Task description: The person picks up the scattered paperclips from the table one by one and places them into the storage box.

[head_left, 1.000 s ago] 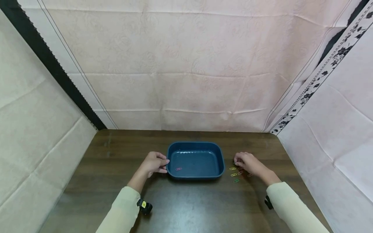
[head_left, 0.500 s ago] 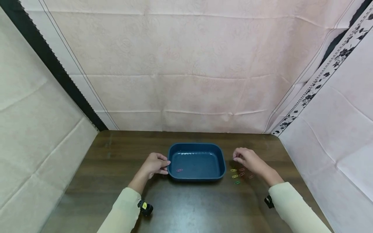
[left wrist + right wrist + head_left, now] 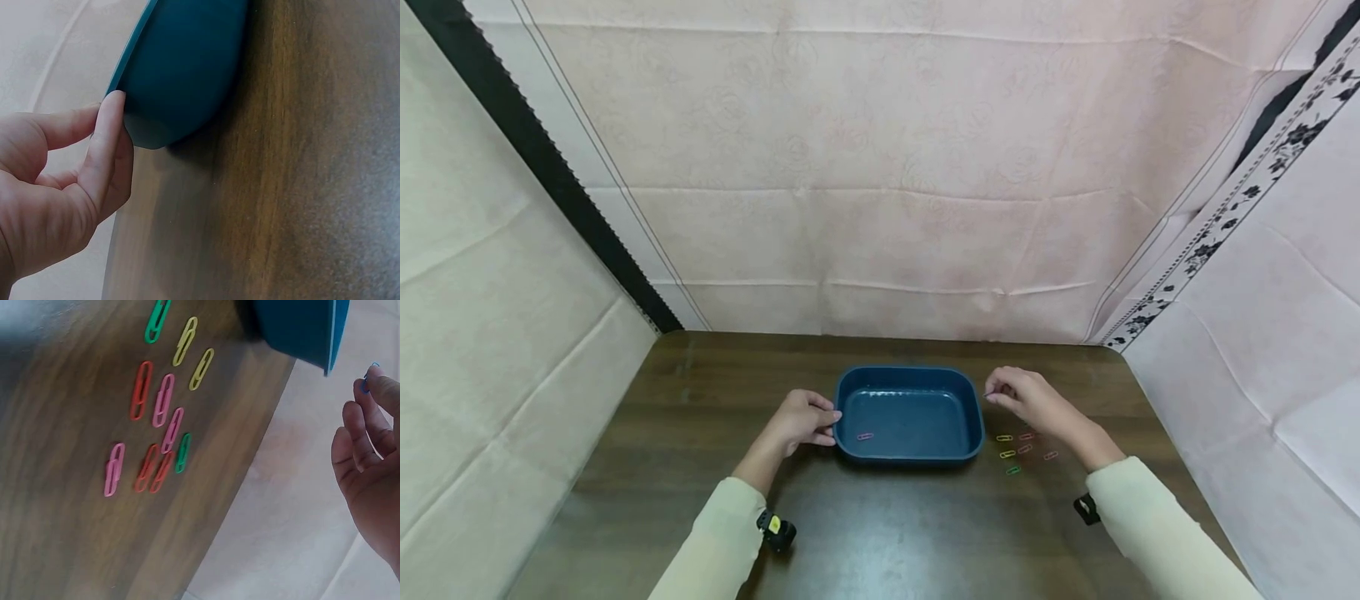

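Pale sleeves [image 3: 718,533] closest, then loose paper clips [image 3: 163,400] in green, yellow, red and pink, strewn on the brown table [image 3: 880,533]; there's the left hand [image 3: 802,419], pinching the blue tray [image 3: 910,460] by its left rim, a pink clip [image 3: 865,437] lying inside, and over on the right, just beside the tray, the right hand [image 3: 1026,398] pinches a blue clip [image 3: 365,386] between thumb and finger, pale cloth [image 3: 880,150] hanging behind it all

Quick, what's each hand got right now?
Left hand: pinching a blue, rounded rectangular tray by its rim.
Right hand: pinching a blue looped paper clip.
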Motion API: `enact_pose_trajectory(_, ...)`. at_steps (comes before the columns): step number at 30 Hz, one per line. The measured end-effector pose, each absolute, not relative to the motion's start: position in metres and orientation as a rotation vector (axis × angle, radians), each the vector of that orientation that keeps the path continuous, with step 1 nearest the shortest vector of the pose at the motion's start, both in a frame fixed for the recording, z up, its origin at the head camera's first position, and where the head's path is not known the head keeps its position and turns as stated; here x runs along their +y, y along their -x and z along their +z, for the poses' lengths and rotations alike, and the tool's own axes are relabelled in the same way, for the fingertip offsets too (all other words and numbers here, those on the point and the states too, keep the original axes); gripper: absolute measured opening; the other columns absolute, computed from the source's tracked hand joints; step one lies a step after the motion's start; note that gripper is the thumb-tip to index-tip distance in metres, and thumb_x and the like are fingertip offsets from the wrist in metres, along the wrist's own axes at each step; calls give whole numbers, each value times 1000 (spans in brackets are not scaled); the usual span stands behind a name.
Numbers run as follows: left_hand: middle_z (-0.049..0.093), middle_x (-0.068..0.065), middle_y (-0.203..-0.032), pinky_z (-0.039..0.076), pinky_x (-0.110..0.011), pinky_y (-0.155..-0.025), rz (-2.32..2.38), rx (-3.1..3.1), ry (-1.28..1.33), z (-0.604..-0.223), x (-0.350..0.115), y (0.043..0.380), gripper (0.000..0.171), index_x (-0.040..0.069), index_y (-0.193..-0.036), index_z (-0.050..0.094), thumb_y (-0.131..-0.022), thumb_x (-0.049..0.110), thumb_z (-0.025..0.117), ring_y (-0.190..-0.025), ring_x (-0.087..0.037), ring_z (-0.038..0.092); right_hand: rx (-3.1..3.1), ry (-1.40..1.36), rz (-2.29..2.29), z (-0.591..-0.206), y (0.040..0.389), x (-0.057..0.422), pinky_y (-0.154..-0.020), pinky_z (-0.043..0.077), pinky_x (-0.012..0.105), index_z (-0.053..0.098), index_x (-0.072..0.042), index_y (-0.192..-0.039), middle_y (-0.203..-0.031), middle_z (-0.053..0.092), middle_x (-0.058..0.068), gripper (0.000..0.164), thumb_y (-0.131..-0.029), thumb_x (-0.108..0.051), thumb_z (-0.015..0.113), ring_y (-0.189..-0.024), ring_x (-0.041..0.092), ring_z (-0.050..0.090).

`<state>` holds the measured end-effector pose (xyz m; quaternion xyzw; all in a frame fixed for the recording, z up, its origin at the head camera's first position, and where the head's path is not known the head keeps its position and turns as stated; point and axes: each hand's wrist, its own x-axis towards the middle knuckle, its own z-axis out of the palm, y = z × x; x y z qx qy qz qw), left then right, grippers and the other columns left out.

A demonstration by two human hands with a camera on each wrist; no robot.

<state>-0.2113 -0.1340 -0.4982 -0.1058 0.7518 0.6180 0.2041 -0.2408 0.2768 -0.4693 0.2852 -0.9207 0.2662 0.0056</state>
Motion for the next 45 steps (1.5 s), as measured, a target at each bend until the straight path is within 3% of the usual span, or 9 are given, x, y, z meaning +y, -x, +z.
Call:
enact_pose_trajectory(9, 64, -25, -100, 67, -36, -71, 1731, 2095, 292, -498, -136, 213, 22, -6, -116, 61, -100, 7, 67, -71, -22, 67, -2845, -1054, 844, -459, 250, 253, -67, 54, 23, 69, -11, -101, -92, 64, -8, 5, -97, -12, 72, -79, 8, 55)
enact_pose_trajectory(32, 64, -23, -99, 67, -37, -71, 1730, 2102, 305, -498, -136, 215, 21, -5, -116, 61, -100, 7, 67, -73, -22, 67, -2958, -1268, 730, -441, 275, 190, -74, 56, 25, 67, -12, -100, -96, 62, -5, 2, -101, -13, 68, -85, 12, 56)
enact_pose_trajectory(45, 64, -21, -97, 67, -35, -71, 1739, 2091, 291, -497, -134, 211, 21, -5, -116, 61, -101, 8, 66, -72, -21, 67, -3018, -1354, 738, -438, 272, 158, -74, 57, 22, 68, -9, -100, -95, 63, -4, 7, -101, -17, 67, -84, 13, 58)
